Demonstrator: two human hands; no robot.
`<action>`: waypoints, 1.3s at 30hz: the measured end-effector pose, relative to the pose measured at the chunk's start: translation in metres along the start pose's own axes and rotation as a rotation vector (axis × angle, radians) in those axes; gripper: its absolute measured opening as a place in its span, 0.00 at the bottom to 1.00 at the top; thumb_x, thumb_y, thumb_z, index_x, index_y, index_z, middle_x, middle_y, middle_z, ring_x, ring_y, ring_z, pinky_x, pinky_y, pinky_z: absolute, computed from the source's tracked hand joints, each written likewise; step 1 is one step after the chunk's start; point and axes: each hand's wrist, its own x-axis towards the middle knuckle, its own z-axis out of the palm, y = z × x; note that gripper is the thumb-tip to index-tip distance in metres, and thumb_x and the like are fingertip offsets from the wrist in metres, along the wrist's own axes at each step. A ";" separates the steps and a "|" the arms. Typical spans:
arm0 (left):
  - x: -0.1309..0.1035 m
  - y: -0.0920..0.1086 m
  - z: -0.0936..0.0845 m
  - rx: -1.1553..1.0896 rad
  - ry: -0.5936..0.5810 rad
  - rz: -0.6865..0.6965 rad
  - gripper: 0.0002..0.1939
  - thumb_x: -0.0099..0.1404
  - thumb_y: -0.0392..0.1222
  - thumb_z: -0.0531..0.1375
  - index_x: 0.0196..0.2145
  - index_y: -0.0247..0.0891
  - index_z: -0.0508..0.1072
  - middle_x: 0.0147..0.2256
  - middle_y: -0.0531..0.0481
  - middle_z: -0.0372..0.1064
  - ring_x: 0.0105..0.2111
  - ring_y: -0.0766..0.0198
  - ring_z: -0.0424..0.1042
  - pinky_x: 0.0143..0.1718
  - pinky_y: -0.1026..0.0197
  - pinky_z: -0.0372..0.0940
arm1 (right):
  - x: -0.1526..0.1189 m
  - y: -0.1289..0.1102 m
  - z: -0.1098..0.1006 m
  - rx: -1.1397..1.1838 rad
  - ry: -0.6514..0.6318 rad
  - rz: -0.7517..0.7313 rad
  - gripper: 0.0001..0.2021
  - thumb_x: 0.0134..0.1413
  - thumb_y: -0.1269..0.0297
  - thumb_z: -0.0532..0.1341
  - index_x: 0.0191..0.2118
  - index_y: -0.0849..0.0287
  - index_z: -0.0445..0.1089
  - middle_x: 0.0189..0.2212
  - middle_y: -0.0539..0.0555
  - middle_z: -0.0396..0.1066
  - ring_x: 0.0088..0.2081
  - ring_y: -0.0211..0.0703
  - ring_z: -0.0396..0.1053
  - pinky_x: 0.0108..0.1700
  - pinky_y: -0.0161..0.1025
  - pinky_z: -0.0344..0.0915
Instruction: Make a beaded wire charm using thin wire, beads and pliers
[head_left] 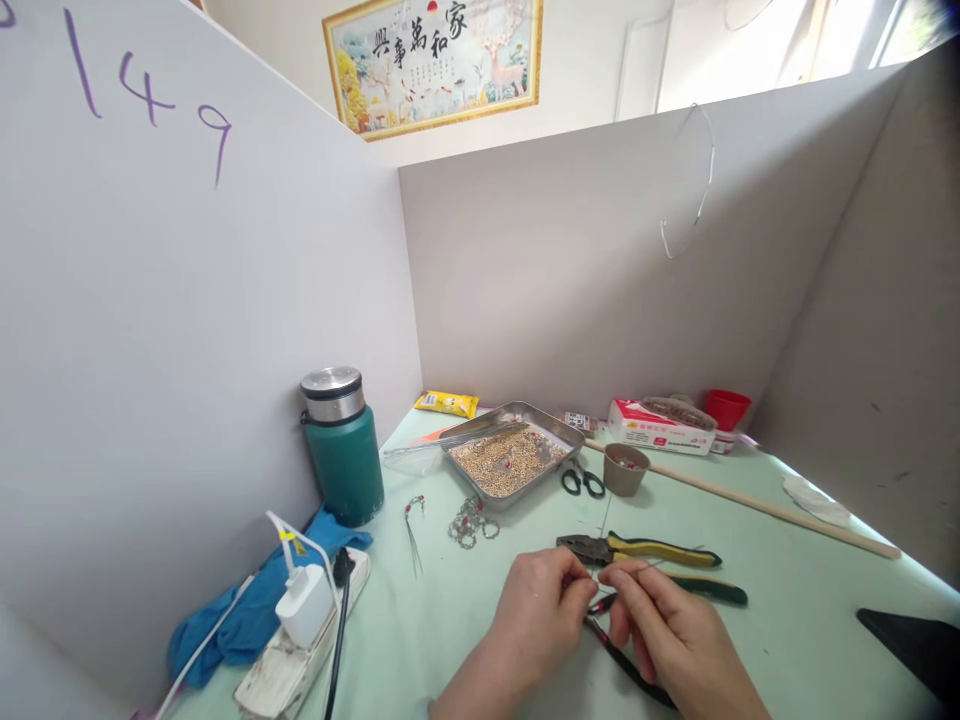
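My left hand (536, 600) and my right hand (664, 620) meet at the front of the table, fingertips almost touching. Each pinches thumb against finger; what lies in the pinch is too small to make out. A fine wire-like line shows beside the right fingers. Just behind the hands lie pliers (589, 547) with yellow and green handles. Another tool with dark handles (626, 668) is partly hidden beneath my right hand. To the left are silvery rings with red beads (469, 522) and a small bundle of wires with red beads (414, 530).
A metal tray (541, 487) holds many gold beads. Scissors (583, 484), a brown cup (624, 478) and a wooden stick (765, 500) lie right of it. A green flask (343, 465) and a power strip (300, 650) stand left. Grey partitions (585, 280) enclose the table.
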 end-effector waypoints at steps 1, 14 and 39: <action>0.000 0.000 0.000 -0.005 -0.001 0.003 0.09 0.56 0.39 0.52 0.25 0.38 0.70 0.18 0.51 0.64 0.22 0.65 0.63 0.24 0.66 0.54 | 0.001 0.000 -0.001 0.009 -0.006 0.014 0.19 0.52 0.47 0.50 0.30 0.58 0.66 0.16 0.47 0.67 0.11 0.34 0.58 0.16 0.32 0.57; 0.000 0.005 -0.003 -0.041 0.000 0.028 0.07 0.55 0.35 0.52 0.21 0.38 0.66 0.16 0.54 0.62 0.20 0.68 0.61 0.24 0.67 0.53 | 0.005 -0.004 -0.005 0.053 0.012 0.056 0.19 0.50 0.48 0.52 0.22 0.59 0.65 0.13 0.47 0.65 0.10 0.32 0.54 0.12 0.30 0.50; -0.003 -0.001 -0.002 -0.380 -0.304 -0.190 0.05 0.51 0.39 0.54 0.21 0.35 0.64 0.16 0.56 0.60 0.13 0.72 0.59 0.13 0.69 0.52 | 0.014 -0.013 -0.035 0.020 -0.473 0.001 0.14 0.49 0.56 0.56 0.26 0.61 0.73 0.25 0.52 0.68 0.23 0.35 0.60 0.26 0.33 0.57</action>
